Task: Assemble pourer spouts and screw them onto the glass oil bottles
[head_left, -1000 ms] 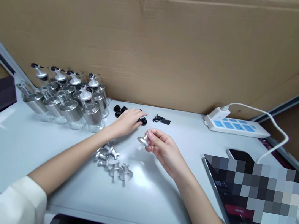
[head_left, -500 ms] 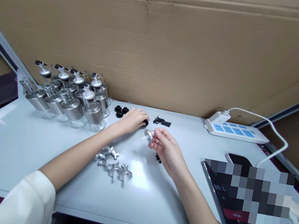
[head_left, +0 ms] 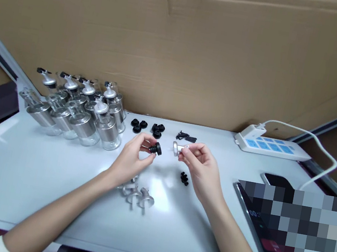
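Observation:
My left hand (head_left: 135,155) pinches a black ribbed rubber stopper (head_left: 156,148), its wide end turned to the right. Facing it across a small gap, my right hand (head_left: 202,166) grips a silver pourer spout (head_left: 176,148) by its narrow end, flange to the left. Several more silver pourer spouts (head_left: 145,200) lie on the table below my left hand, partly hidden by the forearm. Behind my hands sit several black stoppers (head_left: 157,131) in two groups. Small black caps (head_left: 184,178) lie beneath my right hand, and thin black pieces (head_left: 186,136) lie farther back.
Glass bottles with steel bands (head_left: 82,124) crowd the back left, some topped with pourers. A white power strip (head_left: 275,148) with a plugged charger and cable stands at the back right. A tablet (head_left: 262,233) and a phone (head_left: 277,186) lie at right. Cardboard (head_left: 180,58) walls the back.
My left hand has lifted a black stopper from the back group and drawn it nearer. My right hand still holds the pourer spout, now level with the stopper.

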